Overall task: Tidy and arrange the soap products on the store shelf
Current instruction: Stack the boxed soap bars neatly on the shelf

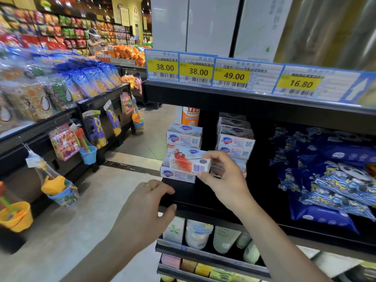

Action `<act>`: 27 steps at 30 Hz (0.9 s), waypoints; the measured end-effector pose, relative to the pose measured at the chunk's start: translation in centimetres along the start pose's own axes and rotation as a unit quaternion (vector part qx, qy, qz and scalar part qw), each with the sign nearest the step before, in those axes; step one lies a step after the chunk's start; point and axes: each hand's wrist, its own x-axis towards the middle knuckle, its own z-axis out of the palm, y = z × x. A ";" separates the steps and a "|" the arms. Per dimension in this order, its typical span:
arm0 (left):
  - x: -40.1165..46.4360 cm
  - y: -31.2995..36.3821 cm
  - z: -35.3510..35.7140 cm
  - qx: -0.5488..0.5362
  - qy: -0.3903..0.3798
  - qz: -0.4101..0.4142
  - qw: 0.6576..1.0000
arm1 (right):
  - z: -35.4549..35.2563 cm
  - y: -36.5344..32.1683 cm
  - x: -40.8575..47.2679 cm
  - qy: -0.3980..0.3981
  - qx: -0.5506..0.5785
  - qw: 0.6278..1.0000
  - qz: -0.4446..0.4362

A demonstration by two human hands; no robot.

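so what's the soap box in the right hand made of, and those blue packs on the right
Soap box: printed cardboard by the look, with sharp folded edges, flat faces and a slight sheen. The right hand pinches it.
Blue packs: soft glossy plastic film, probably, since they sag, wrinkle and catch highlights.

A glossy printed cardboard finish is shown by the soap box (190, 162) and the stacked soap boxes (236, 139). The shelf (189, 195) is seen as smooth, dark and matt. Shiny plastic film is presented by the blue packets (329, 180).
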 end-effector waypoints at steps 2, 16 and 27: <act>0.0 -0.3 0.1 -0.009 0.006 -0.001 1.000 | 0.9 0.4 0.4 0.008 -0.035 0.999 -0.014; -0.2 0.2 0.7 -0.003 0.011 -0.017 1.000 | 2.2 1.3 0.9 0.046 -0.231 0.968 -0.087; 1.5 3.9 2.8 -0.003 0.020 0.047 0.999 | -5.2 4.1 -1.1 0.030 -0.379 0.924 0.034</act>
